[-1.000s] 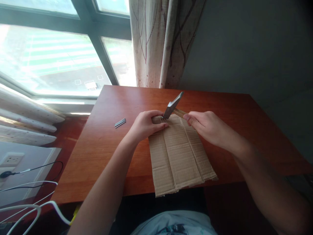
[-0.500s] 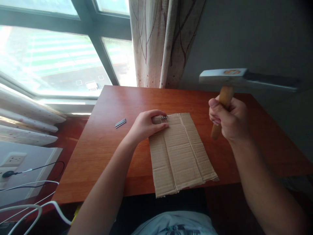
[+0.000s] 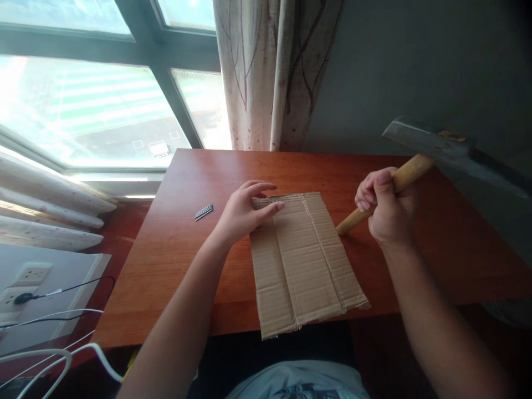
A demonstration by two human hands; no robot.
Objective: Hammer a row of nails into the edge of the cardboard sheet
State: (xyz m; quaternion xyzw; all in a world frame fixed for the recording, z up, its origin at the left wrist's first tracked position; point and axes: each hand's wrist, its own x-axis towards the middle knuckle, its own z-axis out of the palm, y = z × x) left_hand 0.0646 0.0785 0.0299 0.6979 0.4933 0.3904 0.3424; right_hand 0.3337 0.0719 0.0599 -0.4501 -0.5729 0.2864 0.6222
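Note:
A flat sheet of brown cardboard [image 3: 303, 260] lies on a red-brown wooden table [image 3: 166, 260], its near end hanging over the front edge. My left hand [image 3: 241, 213] rests on the sheet's far left corner with the fingers stretched out and nothing visible in them. To the right of the sheet, my right hand [image 3: 388, 213] is closed round the wooden handle of a hammer [image 3: 409, 172]. Its grey steel head [image 3: 449, 149] is lifted up and to the right, close to the camera.
A small bundle of nails [image 3: 203, 211] lies on the table left of my left hand. A patterned curtain [image 3: 270, 72] and a window [image 3: 91, 105] stand behind the table. A wall socket [image 3: 31, 273] and white cables [image 3: 62, 354] are at lower left.
The hammer swung up from the cardboard's far corner and now tilts off to the right. My left hand's fingers have stretched out, and the nail heads seen beside them no longer show.

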